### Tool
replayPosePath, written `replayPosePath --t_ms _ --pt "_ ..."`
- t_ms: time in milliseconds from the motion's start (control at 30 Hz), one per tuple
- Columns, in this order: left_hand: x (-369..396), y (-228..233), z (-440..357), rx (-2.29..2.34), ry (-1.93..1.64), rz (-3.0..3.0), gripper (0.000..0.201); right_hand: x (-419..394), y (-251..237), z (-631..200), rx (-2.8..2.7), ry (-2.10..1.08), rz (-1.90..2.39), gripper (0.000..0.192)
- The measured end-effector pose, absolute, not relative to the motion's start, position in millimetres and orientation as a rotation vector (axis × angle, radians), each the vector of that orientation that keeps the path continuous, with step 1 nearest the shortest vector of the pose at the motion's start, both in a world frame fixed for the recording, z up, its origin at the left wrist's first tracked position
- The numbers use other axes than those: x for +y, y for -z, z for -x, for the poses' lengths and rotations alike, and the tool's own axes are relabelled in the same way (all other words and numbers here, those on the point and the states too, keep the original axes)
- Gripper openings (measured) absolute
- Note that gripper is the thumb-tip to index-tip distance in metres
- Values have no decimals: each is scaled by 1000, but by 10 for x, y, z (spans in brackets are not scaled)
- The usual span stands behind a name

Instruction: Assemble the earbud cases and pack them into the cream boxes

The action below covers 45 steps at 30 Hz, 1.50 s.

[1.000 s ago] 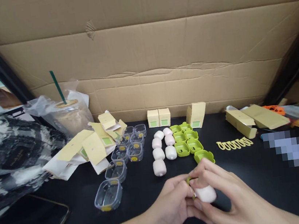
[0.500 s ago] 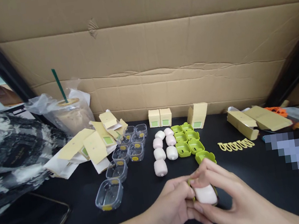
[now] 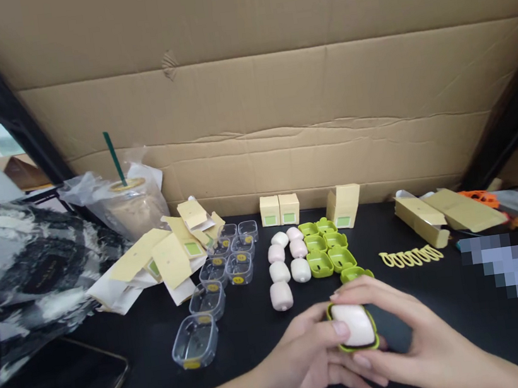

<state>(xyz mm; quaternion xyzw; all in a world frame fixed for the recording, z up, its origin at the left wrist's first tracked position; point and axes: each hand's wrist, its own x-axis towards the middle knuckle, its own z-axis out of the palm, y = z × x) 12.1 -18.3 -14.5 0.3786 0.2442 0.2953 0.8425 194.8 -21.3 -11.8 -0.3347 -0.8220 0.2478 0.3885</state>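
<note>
I see both hands low centre | left hand (image 3: 304,360) and right hand (image 3: 412,339) grasp pink piece (image 3: 352,324) seated in green shell (image 3: 355,348) above black table (image 3: 444,297) | box (image 3: 269,210) labels unreadable

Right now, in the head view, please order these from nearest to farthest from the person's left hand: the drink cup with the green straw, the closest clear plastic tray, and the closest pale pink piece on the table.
From the left hand:
1. Pale pink piece, just beyond the hand.
2. Clear plastic tray, to the left.
3. Drink cup, far back left, by the cardboard wall.
</note>
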Motion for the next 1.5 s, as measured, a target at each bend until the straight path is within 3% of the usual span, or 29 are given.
replayPosePath --t_ms 67,167,300,400,533,733,1000,1133,1500 --pt "-166 107 -91 526 -588 -910 59 -201 109 -1978 -1960 -655 870 39" --pt "-85 -71 55 722 -623 -1386 43 -157 92 -2035 -1777 -737 994 30" --pt "150 -416 412 1039 -640 -2437 13 -100 113 -2040 -1560 -848 1100 41" --pt "356 -530 671 1352 -375 -2799 19 -91 143 -1996 -1403 -927 1074 44" --pt "493 -451 855 1605 -211 -2801 19 -95 110 -1984 -1434 -928 1140 35" --pt "471 -375 883 1649 -185 -2855 15 -96 50 -2003 -1453 -882 1167 38" --pt "187 -650 755 1122 -607 -2853 10 -145 22 -1982 -1501 -856 1182 36" --pt "4 -555 516 676 -575 -2603 12 -174 18 -1950 -1483 -841 1155 38" --pt "-124 15 151 748 -578 -2246 28 -139 62 -1964 -1441 -911 1048 38"
